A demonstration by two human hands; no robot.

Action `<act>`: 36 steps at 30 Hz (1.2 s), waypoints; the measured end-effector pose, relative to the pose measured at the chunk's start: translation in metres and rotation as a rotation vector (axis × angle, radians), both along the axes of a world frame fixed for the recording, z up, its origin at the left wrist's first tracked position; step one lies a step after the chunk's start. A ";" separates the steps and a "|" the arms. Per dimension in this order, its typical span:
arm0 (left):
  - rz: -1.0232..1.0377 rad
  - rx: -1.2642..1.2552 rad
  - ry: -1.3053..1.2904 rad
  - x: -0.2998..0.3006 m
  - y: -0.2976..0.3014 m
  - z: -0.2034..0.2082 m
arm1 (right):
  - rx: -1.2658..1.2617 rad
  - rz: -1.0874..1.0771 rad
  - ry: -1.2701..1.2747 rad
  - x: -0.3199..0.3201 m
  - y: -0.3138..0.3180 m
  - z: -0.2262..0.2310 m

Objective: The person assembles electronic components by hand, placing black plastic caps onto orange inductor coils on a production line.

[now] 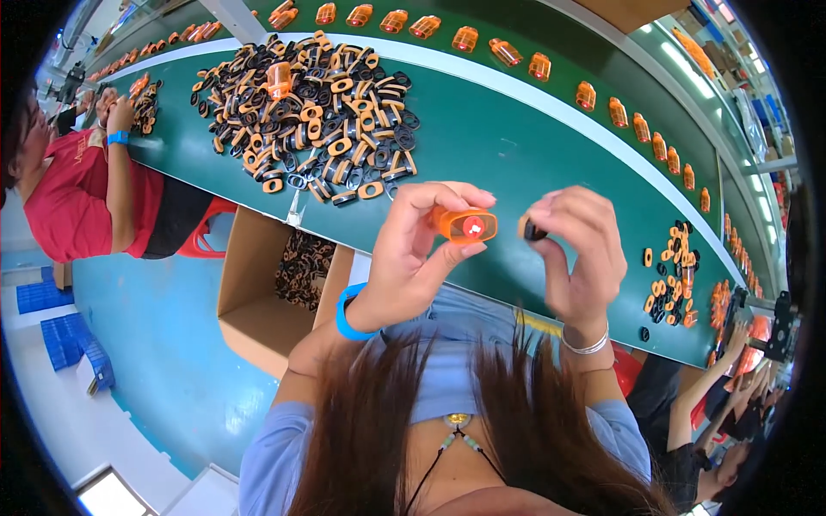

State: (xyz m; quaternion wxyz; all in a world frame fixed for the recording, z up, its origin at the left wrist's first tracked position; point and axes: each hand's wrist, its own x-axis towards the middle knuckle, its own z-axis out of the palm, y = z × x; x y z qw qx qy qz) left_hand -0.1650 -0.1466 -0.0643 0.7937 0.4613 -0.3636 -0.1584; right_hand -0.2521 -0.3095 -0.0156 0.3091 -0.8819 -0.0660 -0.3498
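My left hand [409, 267] is closed around a translucent orange plastic housing [444, 222], its oval open end turned up toward me with a red part inside. To the right, my right hand [589, 249] pinches a small black-and-orange oval ring [531, 229] between thumb and fingers. A gap separates the ring from the housing. Both hands are over the near edge of the green table [482, 172]. Beyond my left hand lies a large heap of similar black and orange oval rings [340, 142], with another orange housing [279, 79] resting on top.
A raised green belt [568, 69] carries a row of orange housings [465, 39] along the far side. An open cardboard box [245, 284] with dark pieces stands below left. Co-workers sit left [77, 189] and right; a smaller ring pile [667, 279] lies at right.
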 end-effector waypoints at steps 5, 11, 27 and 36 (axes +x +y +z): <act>0.058 0.109 -0.114 0.000 -0.001 0.004 | -0.035 0.086 -0.090 0.004 0.010 0.011; 0.139 0.195 -0.219 -0.001 0.001 0.007 | -0.072 0.116 -0.086 0.009 0.011 0.006; 0.189 0.222 -0.230 -0.002 -0.002 0.009 | -0.053 0.097 -0.058 0.010 0.012 0.009; 0.093 0.340 -0.198 -0.002 0.003 0.012 | -0.054 0.077 -0.045 0.009 0.011 0.009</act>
